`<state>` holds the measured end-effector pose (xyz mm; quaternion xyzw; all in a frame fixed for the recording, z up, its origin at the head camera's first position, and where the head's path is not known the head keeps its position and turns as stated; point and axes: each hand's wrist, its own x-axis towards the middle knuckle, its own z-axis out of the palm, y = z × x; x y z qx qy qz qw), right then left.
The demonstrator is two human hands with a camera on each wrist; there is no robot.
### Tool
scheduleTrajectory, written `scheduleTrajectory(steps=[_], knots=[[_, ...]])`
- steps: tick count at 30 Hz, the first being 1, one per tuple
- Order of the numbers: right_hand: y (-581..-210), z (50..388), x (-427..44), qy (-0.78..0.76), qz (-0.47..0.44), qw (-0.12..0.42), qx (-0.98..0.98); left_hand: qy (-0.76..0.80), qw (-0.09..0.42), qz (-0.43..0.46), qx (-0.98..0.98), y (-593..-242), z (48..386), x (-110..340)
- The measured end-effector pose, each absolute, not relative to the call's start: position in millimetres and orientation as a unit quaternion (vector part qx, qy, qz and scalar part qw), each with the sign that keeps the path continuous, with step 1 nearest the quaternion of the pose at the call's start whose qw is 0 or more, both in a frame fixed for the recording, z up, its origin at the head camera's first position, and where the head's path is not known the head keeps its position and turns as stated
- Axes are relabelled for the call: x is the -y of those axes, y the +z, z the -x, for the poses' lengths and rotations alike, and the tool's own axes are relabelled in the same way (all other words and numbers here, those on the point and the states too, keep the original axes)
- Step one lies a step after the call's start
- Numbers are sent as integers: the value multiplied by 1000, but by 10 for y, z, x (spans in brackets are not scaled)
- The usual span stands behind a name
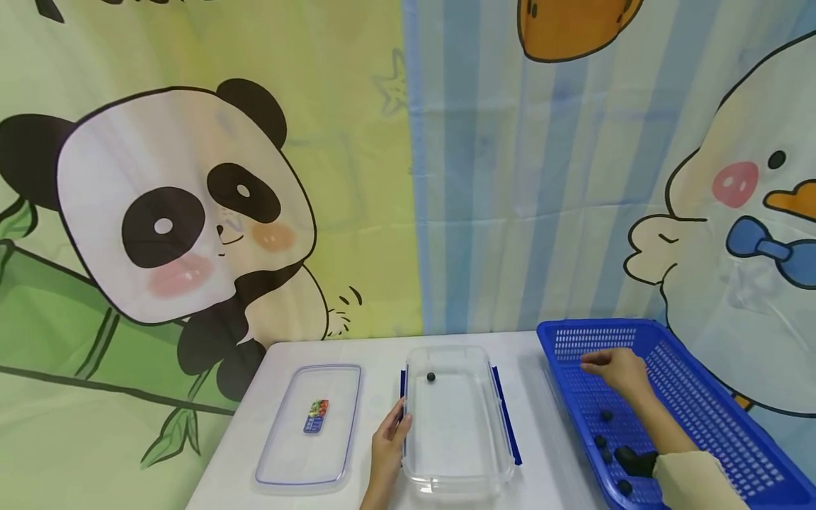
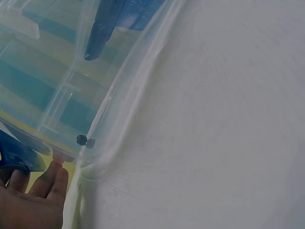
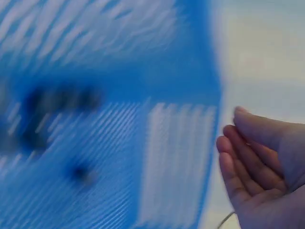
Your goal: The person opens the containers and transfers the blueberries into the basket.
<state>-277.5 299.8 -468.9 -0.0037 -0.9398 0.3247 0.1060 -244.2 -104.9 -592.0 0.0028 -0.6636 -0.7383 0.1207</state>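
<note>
My left hand [image 1: 387,446] rests against the left side of a clear plastic box [image 1: 459,432] with blue side latches. In the left wrist view its fingertips touch the box near a blue latch [image 2: 19,152]. One small dark ball [image 1: 431,377] lies inside the box, towards its far left corner. Over the far part of a blue perforated basket [image 1: 691,375] hovers my right hand [image 1: 618,372]. Its fingers are loosely bent, and nothing shows between them and the thumb in the right wrist view. Several more dark balls [image 1: 606,416] lie in the basket.
A clear lid [image 1: 302,464] with a blue-tinted edge lies left of the box, bearing a colourful label [image 1: 316,416]. All stand on a white-covered table [image 1: 376,361]. Behind hangs a curtain [image 1: 363,212] with a cartoon panda and a white duck-like figure.
</note>
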Motion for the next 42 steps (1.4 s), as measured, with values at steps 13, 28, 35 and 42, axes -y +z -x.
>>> scheduleTrajectory(steps=[13,28,35,42], knots=[[-4629,3127,-850,448,-155,226,851,-753,106,8,649,-5741,2357,1063],[-5526,3475,-384,483,-66,190,852,-745,127,20,655,-5918,2433,1054],[-5682,3482,-392,492,-30,191,849,-744,129,24,655,-5929,2433,1059],[-5794,3496,-399,500,-20,186,846,-740,122,16,662,-5937,2439,1065]])
